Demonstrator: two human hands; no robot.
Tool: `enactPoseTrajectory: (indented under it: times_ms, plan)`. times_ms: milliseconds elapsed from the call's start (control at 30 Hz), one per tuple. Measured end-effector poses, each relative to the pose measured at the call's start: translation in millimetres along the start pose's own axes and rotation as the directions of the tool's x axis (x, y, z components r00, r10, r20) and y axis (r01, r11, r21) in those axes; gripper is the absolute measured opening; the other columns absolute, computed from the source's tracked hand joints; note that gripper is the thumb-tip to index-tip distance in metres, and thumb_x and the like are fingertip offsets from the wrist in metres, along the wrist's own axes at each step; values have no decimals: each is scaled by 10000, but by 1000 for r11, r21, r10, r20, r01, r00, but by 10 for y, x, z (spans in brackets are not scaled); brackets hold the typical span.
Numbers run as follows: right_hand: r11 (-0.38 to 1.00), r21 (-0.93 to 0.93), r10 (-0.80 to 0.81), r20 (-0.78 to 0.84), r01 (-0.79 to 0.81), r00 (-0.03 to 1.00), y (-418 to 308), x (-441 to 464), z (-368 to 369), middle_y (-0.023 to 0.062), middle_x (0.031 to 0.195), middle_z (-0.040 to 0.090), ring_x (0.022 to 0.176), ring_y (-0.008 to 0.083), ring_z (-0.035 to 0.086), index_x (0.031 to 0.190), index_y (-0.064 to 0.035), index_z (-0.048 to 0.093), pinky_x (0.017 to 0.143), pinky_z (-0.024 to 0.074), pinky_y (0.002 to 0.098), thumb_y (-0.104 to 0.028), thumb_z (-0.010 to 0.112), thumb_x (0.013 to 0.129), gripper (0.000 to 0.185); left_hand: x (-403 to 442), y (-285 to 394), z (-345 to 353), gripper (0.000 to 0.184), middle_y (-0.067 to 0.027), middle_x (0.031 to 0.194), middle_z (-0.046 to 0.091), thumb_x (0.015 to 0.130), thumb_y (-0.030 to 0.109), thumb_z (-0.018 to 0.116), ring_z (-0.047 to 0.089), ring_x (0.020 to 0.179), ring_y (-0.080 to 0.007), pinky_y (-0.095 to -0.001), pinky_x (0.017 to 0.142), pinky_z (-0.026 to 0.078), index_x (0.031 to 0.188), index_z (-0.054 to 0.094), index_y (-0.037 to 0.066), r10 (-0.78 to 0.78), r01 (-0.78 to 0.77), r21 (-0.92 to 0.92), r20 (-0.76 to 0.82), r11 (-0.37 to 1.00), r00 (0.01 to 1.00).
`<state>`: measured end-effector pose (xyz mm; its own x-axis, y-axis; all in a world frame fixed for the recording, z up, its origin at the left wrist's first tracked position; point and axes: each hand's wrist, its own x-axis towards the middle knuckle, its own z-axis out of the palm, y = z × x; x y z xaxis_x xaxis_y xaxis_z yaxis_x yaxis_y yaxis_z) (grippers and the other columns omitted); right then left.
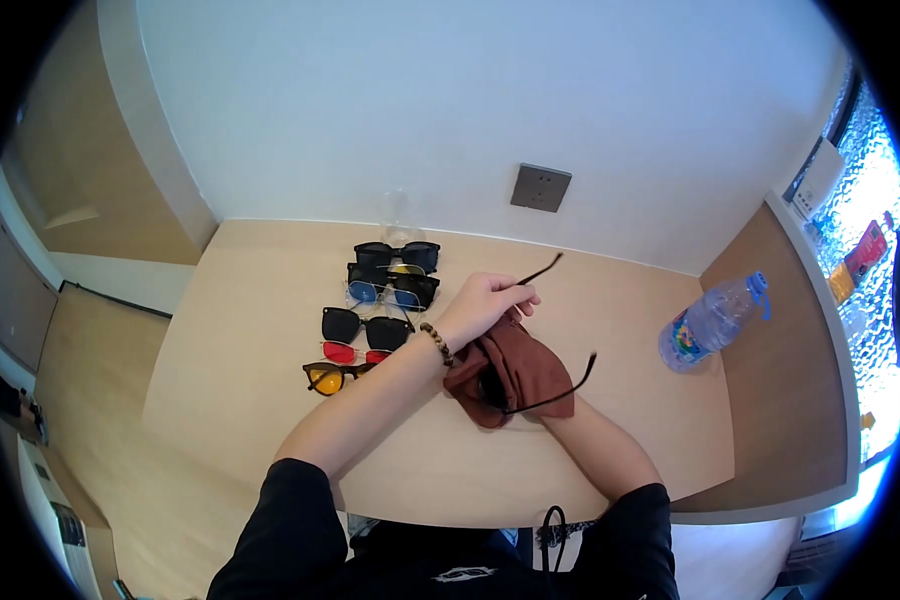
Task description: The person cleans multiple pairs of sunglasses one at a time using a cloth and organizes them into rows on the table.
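Observation:
A pair of dark glasses [495,388] is partly wrapped in a reddish-brown cloth [530,362] over the table's front middle. One of its temples sticks out to the right, the other up and away. My left hand [488,308], below a beaded bracelet, has its fingers closed around the upper temple near the cloth's top edge. My right hand is hidden under the cloth; only its forearm shows. Left of my hands lies a column of glasses: black ones [397,257], blue-lensed ones [363,291], dark ones [367,328], red-lensed ones [339,352] and orange-lensed ones [325,379].
A clear plastic bottle [708,322] with a blue cap stands on the right of the wooden table [220,330], beside a side panel [785,400]. A grey socket [541,188] is on the wall behind. A window is at the far right.

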<state>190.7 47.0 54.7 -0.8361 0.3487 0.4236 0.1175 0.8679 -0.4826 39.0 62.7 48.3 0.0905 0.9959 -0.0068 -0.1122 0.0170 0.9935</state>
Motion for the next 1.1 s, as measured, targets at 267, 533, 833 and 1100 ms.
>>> enactPoseTrajectory:
  times_ms: [267,533,833,1100]
  plan:
    - [997,48,62,-44,-60,997,-167,-33,-78,154,1319,534,1208,314,539,1397,-28,474,1029,434,364,-199,776,737,746,7,44,-50,247,0,798,669,970,240,644,558,661,-69,-224,595,439,947,740,14,13,-10,43,-69,999,998]
    - [997,2,72,-4,-72,997,44,-57,-116,173,1377,538,1289,306,515,1397,-19,514,1083,411,387,-206,603,911,529,46,-40,-134,262,10,801,667,987,235,657,591,717,-55,-215,688,493,1064,739,-2,123,-125,-16,-110,992,986]
    - [997,-57,54,-30,-55,998,218,-80,57,189,1347,545,1250,340,520,1377,-18,526,1078,399,378,-184,541,953,456,5,-30,-66,299,-75,855,736,954,256,707,649,771,-105,-258,745,522,946,764,-38,139,-126,101,-131,987,982]
    - [839,447,382,-81,-309,921,126,-110,217,225,1409,471,1323,335,450,1443,40,408,1134,351,401,-139,535,937,552,0,78,-176,255,-52,945,744,978,222,660,671,896,-103,-258,814,525,965,774,-6,-84,74,111,91,991,992]
